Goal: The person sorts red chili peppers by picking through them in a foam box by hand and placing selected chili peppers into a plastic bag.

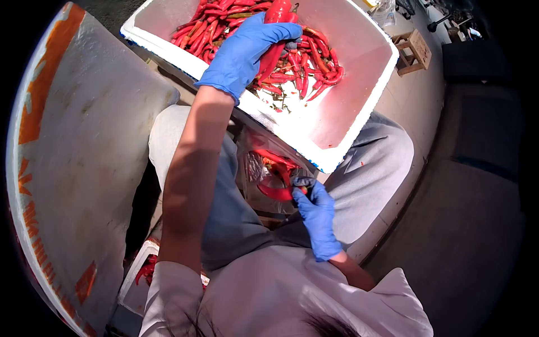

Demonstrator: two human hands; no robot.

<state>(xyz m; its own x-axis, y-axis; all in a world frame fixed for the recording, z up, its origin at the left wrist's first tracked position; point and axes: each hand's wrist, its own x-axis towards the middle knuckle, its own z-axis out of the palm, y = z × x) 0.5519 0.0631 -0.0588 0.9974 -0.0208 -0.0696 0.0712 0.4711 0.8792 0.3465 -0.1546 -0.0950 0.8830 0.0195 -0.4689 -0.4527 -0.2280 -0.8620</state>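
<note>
My left hand [241, 53], in a blue glove, reaches into a white foam box [359, 95] and is closed around red chili peppers [272, 58]. Beneath and around it lie many more loose red chilies [196, 36], with bits of stem on the box floor. Lower down, between the knees, my right hand [318, 213], also blue-gloved, pinches a red chili pepper [274, 193] near its end. That chili is over a clear plastic bag [255, 168] with other red chilies in it. Dark coverings show on some fingertips.
A large white container lid or panel [95, 112] with orange markings stands at the left. Below it sits another white box [132, 289] with red chilies. A small wooden stool [412, 51] stands at the upper right, near a dark mat [449, 224].
</note>
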